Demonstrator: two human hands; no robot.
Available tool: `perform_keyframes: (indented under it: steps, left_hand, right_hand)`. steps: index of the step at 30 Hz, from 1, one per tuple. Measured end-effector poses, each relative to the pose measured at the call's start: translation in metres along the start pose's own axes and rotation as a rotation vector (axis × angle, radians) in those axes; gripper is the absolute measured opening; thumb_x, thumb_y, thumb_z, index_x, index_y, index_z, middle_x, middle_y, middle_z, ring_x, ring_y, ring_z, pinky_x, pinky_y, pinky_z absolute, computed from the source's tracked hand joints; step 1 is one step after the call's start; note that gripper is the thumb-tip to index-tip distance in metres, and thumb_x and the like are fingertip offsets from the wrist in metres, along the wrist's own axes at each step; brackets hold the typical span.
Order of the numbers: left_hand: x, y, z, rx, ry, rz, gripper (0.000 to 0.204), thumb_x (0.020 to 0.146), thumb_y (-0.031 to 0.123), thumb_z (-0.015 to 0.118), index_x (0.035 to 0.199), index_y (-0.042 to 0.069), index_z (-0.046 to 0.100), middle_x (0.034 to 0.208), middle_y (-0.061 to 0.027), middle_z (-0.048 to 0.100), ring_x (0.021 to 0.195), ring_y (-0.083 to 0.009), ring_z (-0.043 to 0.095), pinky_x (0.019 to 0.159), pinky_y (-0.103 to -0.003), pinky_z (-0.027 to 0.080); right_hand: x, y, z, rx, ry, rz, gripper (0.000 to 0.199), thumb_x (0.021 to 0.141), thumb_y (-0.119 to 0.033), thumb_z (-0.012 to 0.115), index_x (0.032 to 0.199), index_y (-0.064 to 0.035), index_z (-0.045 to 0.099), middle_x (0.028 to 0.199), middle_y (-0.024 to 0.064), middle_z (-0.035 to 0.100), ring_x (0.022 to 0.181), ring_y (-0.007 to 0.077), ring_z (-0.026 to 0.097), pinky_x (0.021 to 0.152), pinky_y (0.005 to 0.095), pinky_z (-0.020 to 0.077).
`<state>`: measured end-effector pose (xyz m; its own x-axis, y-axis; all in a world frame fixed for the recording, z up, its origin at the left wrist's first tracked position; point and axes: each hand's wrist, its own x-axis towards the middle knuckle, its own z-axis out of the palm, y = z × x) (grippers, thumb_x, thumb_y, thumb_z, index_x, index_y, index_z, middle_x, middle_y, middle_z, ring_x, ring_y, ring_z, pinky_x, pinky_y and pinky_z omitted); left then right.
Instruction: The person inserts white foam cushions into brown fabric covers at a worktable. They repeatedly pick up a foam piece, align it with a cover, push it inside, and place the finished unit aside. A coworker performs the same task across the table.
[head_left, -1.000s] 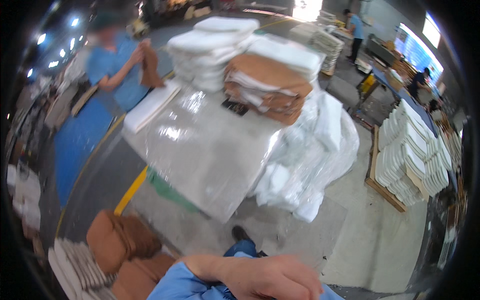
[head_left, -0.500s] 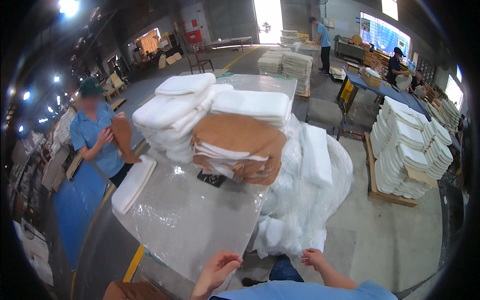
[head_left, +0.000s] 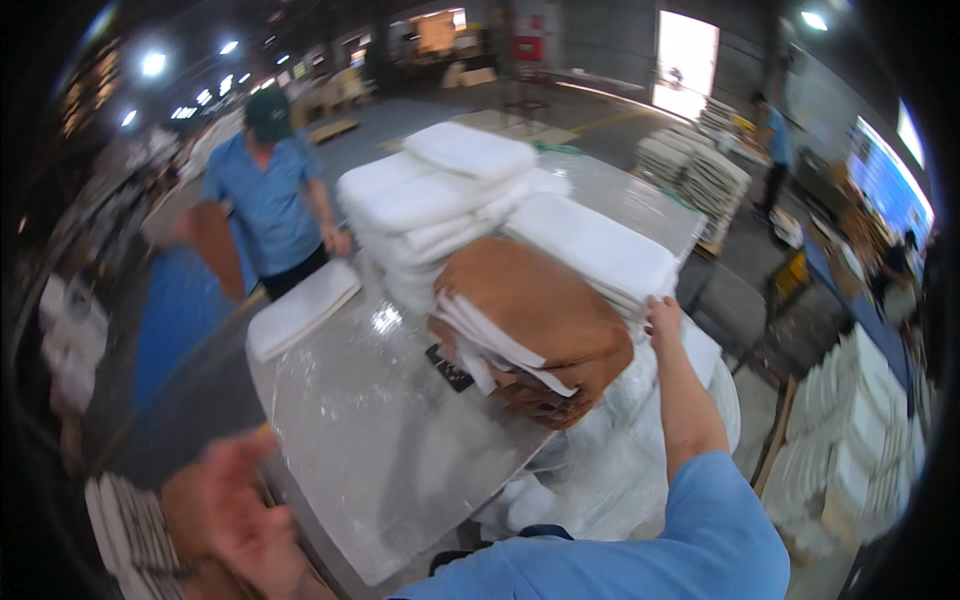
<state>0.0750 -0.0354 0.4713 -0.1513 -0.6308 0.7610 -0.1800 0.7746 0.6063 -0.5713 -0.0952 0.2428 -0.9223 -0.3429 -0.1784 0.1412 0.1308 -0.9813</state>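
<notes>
My right hand [head_left: 662, 318] reaches to the near right corner of a stack of folded white padding sheets [head_left: 595, 248]; its fingers are curled closed at that edge. Beside the stack lies a pile of brown fabric covers [head_left: 535, 315] with white strips showing in its near side. My left hand [head_left: 245, 515] is smeared by motion, off the table's near left corner, fingers apart and holding nothing visible. Below it are brown covers [head_left: 190, 510] and a stack of pale pads [head_left: 125, 525]. A small black item [head_left: 448, 370] is partly hidden under the brown pile.
The table [head_left: 370, 470] has a plastic-wrapped top. A taller white padding stack [head_left: 420, 205] stands at its far side, a single folded sheet [head_left: 303, 310] at its left edge. Plastic-wrapped white material [head_left: 610, 490] sits right of the table. A co-worker [head_left: 265, 195] stands at the left with brown fabric.
My view has turned left. My right hand has risen to the white stack's corner; my left hand has swung out to the left. The co-worker has lowered the brown fabric to one side.
</notes>
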Motion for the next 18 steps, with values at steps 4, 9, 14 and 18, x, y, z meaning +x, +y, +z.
perform_keyframes:
  steps: [4,9,14,18]
  left_hand:
    - [0.063,0.103,-0.001,0.582,0.123,0.614,0.081,0.101,0.057,0.06,0.154,-0.003,0.043,0.152,-0.0267,0.049,0.14,-0.0386,0.053,0.116,-0.053,0.043]
    - [0.089,0.085,-0.015,0.893,-0.032,0.626,0.08,0.101,0.055,0.061,0.154,-0.003,0.044,0.153,-0.0258,0.049,0.14,-0.0376,0.052,0.117,-0.052,0.042]
    - [0.125,0.093,0.022,1.035,-0.12,0.764,0.078,0.101,0.054,0.061,0.153,-0.002,0.045,0.153,-0.0249,0.05,0.141,-0.0366,0.052,0.117,-0.052,0.041]
    - [0.112,0.101,-0.028,1.049,-0.092,0.671,0.077,0.101,0.052,0.061,0.153,-0.002,0.045,0.153,-0.0242,0.05,0.141,-0.0358,0.051,0.118,-0.051,0.04]
  right_hand:
    - [0.039,-0.022,0.021,0.126,-0.051,0.083,0.033,0.088,-0.029,0.078,0.113,-0.0131,0.062,0.096,0.0069,0.061,0.07,0.0229,0.054,0.056,0.0419,0.0411]
    - [0.06,-0.018,0.035,0.247,-0.184,0.176,0.038,0.086,-0.037,0.083,0.105,-0.0127,0.061,0.087,0.0071,0.058,0.069,0.0237,0.054,0.055,0.0407,0.0436]
    - [0.066,-0.042,0.014,0.477,-0.356,0.06,0.063,0.093,-0.028,0.078,0.147,-0.0046,0.054,0.135,0.013,0.067,0.11,0.0335,0.069,0.089,0.0502,0.0569]
    - [0.066,-0.107,0.071,0.362,-0.269,-0.004,0.085,0.077,-0.038,0.094,0.141,0.0001,0.054,0.123,0.0151,0.069,0.108,0.0317,0.068,0.093,0.0517,0.0546]
